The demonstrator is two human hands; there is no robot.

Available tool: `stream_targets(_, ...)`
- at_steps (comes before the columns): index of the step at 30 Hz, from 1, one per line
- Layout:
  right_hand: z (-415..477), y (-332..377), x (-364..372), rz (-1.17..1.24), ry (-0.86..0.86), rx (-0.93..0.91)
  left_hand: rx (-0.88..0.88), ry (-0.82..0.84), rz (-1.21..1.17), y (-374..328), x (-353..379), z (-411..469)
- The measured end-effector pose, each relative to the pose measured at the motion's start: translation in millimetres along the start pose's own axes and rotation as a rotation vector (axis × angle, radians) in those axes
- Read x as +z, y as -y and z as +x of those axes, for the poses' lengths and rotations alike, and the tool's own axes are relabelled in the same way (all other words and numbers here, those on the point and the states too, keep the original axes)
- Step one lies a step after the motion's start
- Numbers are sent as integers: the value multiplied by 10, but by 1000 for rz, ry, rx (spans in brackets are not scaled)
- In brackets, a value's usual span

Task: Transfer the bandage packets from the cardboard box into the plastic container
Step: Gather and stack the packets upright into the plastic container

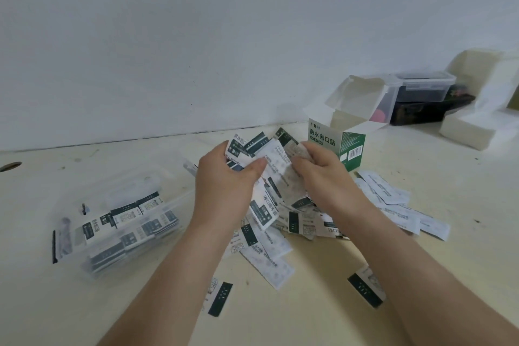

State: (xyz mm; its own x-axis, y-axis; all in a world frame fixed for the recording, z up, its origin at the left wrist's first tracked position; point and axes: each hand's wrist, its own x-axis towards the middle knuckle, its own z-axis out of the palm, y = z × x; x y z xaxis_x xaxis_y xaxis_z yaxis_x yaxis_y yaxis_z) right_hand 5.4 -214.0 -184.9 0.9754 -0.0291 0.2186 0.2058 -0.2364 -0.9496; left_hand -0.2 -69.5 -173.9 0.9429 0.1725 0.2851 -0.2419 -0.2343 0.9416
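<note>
A bunch of white and dark green bandage packets (269, 160) is held above the table between both hands. My left hand (224, 180) grips the bunch from the left, my right hand (320, 174) from the right. Several more packets (280, 236) lie scattered on the table under and around my hands. The green and white cardboard box (339, 146) stands open just behind my right hand. A clear plastic container (118, 227) sits at the left, with several packets inside it.
A lidded clear tub (415, 90) rests on a dark case at the back right, beside white boxes (477, 126). A white wall rises close behind the table. Loose packets (365, 289) lie near my right forearm.
</note>
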Motion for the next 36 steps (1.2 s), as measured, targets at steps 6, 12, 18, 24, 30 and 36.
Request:
stream_targets(6,-43,36,-24,315,283,100,17,-14,-6,15,63,-30)
stream_targets(12,0,8,-52,435,311,174,-93,17,-136,-1,64,-26)
stream_targets(18,-18,-49,3,472,387,237,-162,120,-214,-14,94,-52)
stream_targets(24,-20,-4,-56,548,443,307,-50,43,-83,22,67,-27)
stream_targets(30,-26,21,-152,537,553,303,-15,-44,-17,16,39,-5)
stream_targets(36,18,40,-316,440,416,369,423,-212,152,-58,-29,-6)
